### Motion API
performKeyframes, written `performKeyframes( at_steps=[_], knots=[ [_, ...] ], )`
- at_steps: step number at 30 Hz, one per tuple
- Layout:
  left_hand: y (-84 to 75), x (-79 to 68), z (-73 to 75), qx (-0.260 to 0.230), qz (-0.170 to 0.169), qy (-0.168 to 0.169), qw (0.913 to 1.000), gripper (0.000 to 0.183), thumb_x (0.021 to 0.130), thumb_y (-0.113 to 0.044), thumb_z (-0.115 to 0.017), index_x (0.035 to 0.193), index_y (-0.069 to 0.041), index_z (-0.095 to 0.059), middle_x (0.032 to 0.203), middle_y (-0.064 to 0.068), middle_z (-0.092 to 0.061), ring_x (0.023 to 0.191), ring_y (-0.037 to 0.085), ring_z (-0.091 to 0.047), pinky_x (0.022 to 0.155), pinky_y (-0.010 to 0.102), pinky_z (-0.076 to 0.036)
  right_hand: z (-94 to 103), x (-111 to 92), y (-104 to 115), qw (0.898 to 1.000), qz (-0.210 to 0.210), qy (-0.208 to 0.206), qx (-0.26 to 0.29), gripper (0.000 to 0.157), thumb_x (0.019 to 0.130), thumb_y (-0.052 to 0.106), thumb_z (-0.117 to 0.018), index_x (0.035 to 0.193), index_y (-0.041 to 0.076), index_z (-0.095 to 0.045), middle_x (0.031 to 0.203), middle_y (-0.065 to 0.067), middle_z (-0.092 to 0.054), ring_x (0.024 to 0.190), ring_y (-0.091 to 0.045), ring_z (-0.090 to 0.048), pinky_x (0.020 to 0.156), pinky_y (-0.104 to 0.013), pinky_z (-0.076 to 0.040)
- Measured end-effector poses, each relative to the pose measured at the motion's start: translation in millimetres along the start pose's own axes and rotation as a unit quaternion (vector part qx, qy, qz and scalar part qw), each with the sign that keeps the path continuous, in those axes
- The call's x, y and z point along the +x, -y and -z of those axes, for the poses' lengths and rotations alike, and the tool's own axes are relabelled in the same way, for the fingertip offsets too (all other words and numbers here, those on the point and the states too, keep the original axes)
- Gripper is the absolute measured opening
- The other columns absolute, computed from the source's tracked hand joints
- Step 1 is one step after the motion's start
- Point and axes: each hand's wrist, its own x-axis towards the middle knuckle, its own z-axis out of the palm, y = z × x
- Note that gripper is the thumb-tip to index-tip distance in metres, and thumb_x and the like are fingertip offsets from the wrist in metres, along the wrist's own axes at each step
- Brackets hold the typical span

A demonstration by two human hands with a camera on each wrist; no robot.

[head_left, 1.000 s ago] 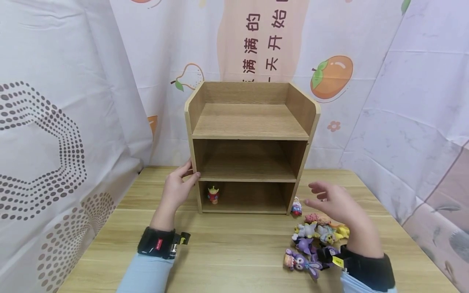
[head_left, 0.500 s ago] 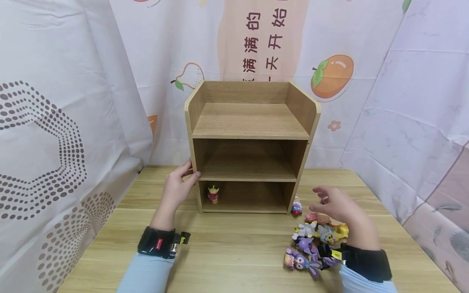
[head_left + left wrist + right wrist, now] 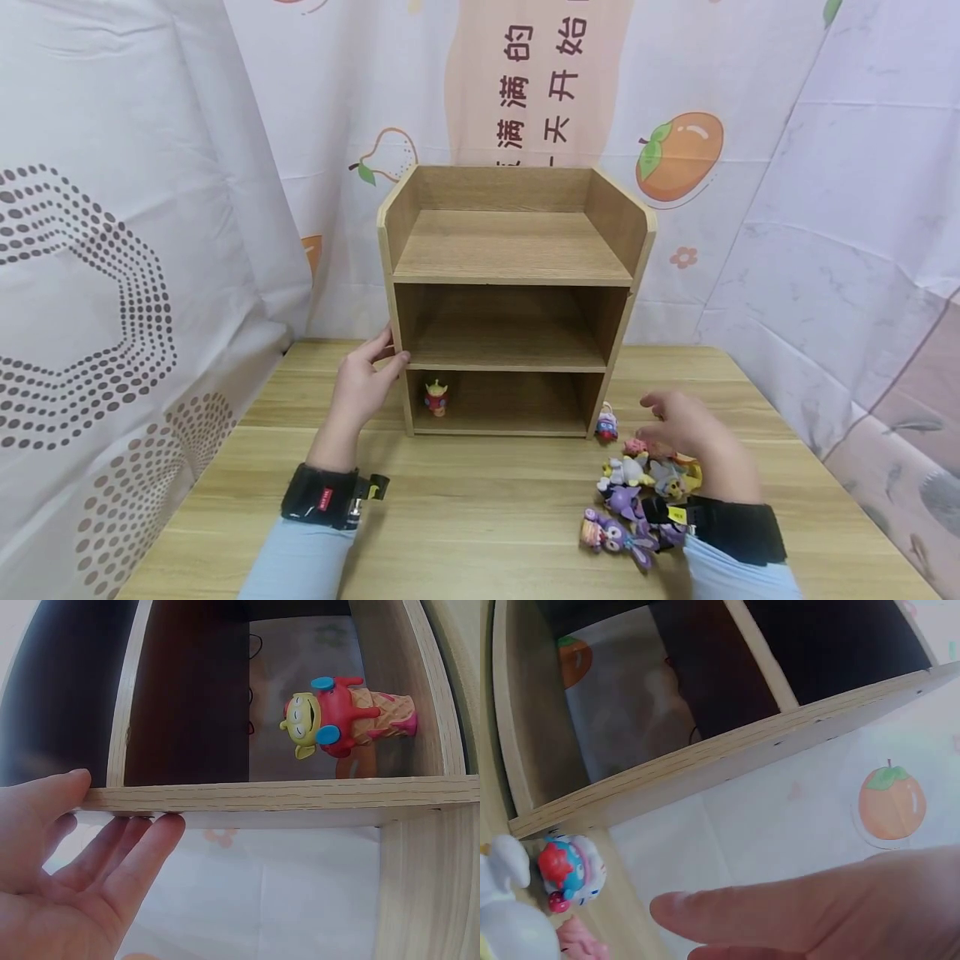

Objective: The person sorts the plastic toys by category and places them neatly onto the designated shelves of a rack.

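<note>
A small wooden shelf unit (image 3: 510,250) stands on the table. My left hand (image 3: 362,387) grips its left side panel, thumb on the front edge and fingers against the outer face. In the bottom compartment, on the left, stands a figurine (image 3: 337,716) with a yellow-green head, red body and cone-shaped base. My right hand (image 3: 693,433) hovers with loosely bent fingers over a heap of toy figurines, and I see nothing held in it. Nearest the hand lie a pink figurine (image 3: 636,447) and a grey one (image 3: 667,479). The right wrist view shows only part of this hand.
A blue, red and white figurine (image 3: 574,870) stands beside the shelf's right front corner. Lower in the heap lie purple figurines, one of them long-eared (image 3: 617,537). Printed cloth (image 3: 337,100) hangs behind and beside the wooden table (image 3: 465,517).
My right hand has come down and slightly nearer, lower over the figurines. The left hand stays on the shelf's side, and the figurines keep their places.
</note>
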Motion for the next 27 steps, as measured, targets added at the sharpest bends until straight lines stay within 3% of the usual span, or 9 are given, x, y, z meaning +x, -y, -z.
performKeyframes(
  at_steps=[6,12,27],
  knots=[
    [0.1,0.3,0.9,-0.001,0.003,0.002,1.0,0.057,0.099,-0.018,-0.07,0.151,-0.011,-0.048,0.146,0.013,-0.056,0.12,0.029,-0.064,0.081,0.034,-0.061,-6.7,3.8,0.8,0.999,-0.03,0.021,-0.007,0.048,0.088,0.014,-0.079,0.128,-0.008,-0.062,0.129,-0.038,-0.057,0.112,-0.052,-0.058,0.089,-0.064,-0.052],
    [0.2,0.4,1.0,0.001,0.001,0.0,1.0,0.057,0.099,-0.018,-0.07,0.151,-0.011,-0.05,0.144,0.014,-0.057,0.12,0.03,-0.064,0.081,0.036,-0.061,-12.1,6.8,3.0,0.999,-0.026,0.03,-0.031,0.046,0.087,0.015,-0.08,0.125,-0.008,-0.065,0.125,-0.036,-0.06,0.112,-0.052,-0.059,0.091,-0.064,-0.05],
    [0.5,1.2,-0.2,-0.003,0.002,-0.002,1.0,0.057,0.098,-0.017,-0.071,0.151,-0.011,-0.05,0.145,0.013,-0.057,0.12,0.029,-0.064,0.079,0.033,-0.061,-21.4,12.2,1.4,0.998,-0.019,0.043,-0.04,0.032,0.088,0.011,-0.081,0.114,-0.007,-0.072,0.106,-0.023,-0.07,0.092,-0.032,-0.066,0.082,-0.053,-0.057]
  ],
)
